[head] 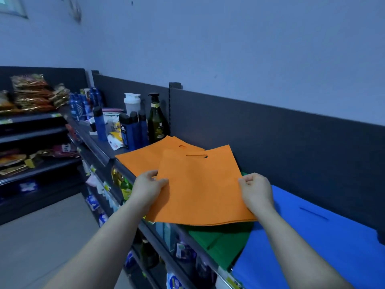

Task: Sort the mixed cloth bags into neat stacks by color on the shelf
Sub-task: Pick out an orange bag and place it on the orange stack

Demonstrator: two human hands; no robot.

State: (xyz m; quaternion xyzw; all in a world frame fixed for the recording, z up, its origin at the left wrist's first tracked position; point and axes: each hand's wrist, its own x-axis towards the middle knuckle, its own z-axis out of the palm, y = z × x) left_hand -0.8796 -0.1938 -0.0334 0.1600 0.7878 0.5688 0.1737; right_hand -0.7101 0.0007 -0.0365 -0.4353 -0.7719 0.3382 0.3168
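A person's two bare arms reach out over the top of a dark shop shelf (98, 149), seen from a head camera looking down. Both hands hold one flat orange bag (198, 184) in the air, just above the shelf, with its cut-out handle pointing away. The left hand (149, 188) pinches the bag's left edge, thumb on top and the other fingers (154, 174) tucked beneath. The right hand (257, 190) grips the right edge, its fingers curled and clamped on the cloth. The bag's near edge looks layered, so it may be more than one bag. Behind and to its left, an orange stack (141, 159) lies flat on the shelf, partly covered by the held bag. Beneath the held bag, nearer the person, lie green bags (220, 240). Just right of those, touching them, spread blue bags (312, 226). Farther left on the shelf stand a dark pump bottle (156, 119), a white shaker (131, 103) and blue bottles (133, 130). A dark back panel (270, 132) runs behind everything, under a pale wall.
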